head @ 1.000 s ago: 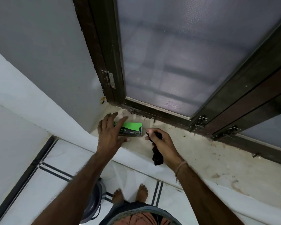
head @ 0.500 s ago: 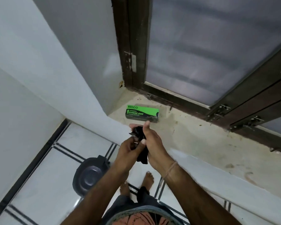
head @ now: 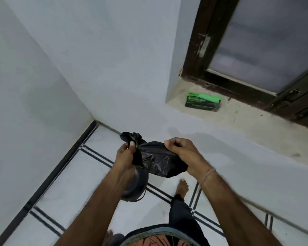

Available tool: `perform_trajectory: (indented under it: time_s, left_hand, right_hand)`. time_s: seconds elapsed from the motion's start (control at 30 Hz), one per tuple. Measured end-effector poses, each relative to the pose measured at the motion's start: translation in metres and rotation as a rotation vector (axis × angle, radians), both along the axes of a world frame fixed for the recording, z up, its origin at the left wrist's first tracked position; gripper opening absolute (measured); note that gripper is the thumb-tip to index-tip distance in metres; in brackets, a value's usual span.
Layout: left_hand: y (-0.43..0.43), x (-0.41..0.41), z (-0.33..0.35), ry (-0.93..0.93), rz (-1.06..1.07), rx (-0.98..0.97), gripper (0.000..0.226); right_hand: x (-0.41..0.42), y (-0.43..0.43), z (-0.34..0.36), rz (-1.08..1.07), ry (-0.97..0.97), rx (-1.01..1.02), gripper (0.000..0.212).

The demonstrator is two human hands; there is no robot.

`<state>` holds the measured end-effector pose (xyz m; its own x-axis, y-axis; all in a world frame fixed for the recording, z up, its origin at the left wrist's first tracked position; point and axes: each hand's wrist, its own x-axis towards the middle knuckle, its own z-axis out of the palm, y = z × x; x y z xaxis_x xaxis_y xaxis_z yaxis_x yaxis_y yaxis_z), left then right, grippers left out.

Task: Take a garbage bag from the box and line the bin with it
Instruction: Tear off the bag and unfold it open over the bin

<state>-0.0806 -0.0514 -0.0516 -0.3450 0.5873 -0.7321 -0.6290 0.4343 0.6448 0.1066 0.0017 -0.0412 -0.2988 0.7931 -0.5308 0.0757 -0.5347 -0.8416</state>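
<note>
at centre frame both forearms reach forward: the left hand [head: 125,154] pinches the bunched end of one black garbage bag [head: 155,158], the right hand [head: 183,153] curls over its other end, each grip clamped on plastic. below, one dark bin [head: 136,187] sits half hidden behind left forearm and bag. upper right, one green box [head: 203,102] lies on the sill [head: 247,121].
</note>
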Motion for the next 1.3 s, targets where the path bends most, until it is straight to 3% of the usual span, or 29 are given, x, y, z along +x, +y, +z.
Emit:
perform_trajectory:
  time_s: [0.13,0.23,0.4,0.47,0.5,0.63,0.73,0.8,0.9,1.0,1.17,1.27,1.3]
  left_hand:
    - [-0.067,-0.073,-0.022,0.084,-0.185,-0.03,0.029]
    - [-0.131,-0.125,-0.013,0.024,-0.388,-0.005,0.039]
    - [-0.195,-0.176,0.025,0.087,-0.614,0.049,0.104]
    - [-0.207,-0.183,0.034,0.084,-0.726,0.096,0.101]
    - [-0.212,-0.185,0.035,0.081,-0.763,0.131,0.088]
    - [-0.232,-0.193,0.034,0.108,-0.508,0.186,0.032]
    - [-0.244,-0.204,0.036,0.128,-0.345,0.22,0.02]
    - [-0.25,-0.208,0.037,0.155,-0.273,0.21,0.018]
    - [-0.261,-0.206,0.037,0.152,-0.204,0.185,0.02]
    - [-0.269,-0.201,0.032,0.125,-0.22,0.143,0.025]
    - [-0.276,-0.218,0.02,0.13,-0.22,0.047,0.031]
    - [-0.28,-0.231,0.015,0.203,-0.197,0.024,0.059]
    - [-0.28,-0.232,0.017,0.312,-0.207,0.006,0.071]
  right_hand:
    - [-0.048,-0.066,-0.017,-0.074,-0.064,0.058,0.012]
    - [-0.103,-0.13,-0.012,-0.15,-0.022,0.033,0.013]
    - [-0.169,-0.2,0.017,-0.074,0.018,0.014,0.013]
    - [-0.187,-0.212,0.03,-0.039,0.042,0.018,0.012]
    - [-0.194,-0.217,0.035,-0.034,0.046,0.026,0.012]
    - [-0.207,-0.235,0.05,0.005,0.026,0.021,0.025]
    - [-0.202,-0.253,0.056,0.087,-0.018,-0.053,0.025]
    - [-0.2,-0.262,0.053,-0.017,-0.026,-0.08,0.02]
    - [-0.203,-0.271,0.05,-0.368,0.074,-0.065,0.016]
    - [-0.207,-0.273,0.049,-0.525,0.095,-0.006,0.023]
    - [-0.215,-0.269,0.049,-0.493,0.184,0.008,0.023]
    - [-0.224,-0.266,0.054,-0.399,0.24,0.005,0.019]
    - [-0.229,-0.266,0.056,-0.36,0.236,0.013,0.018]
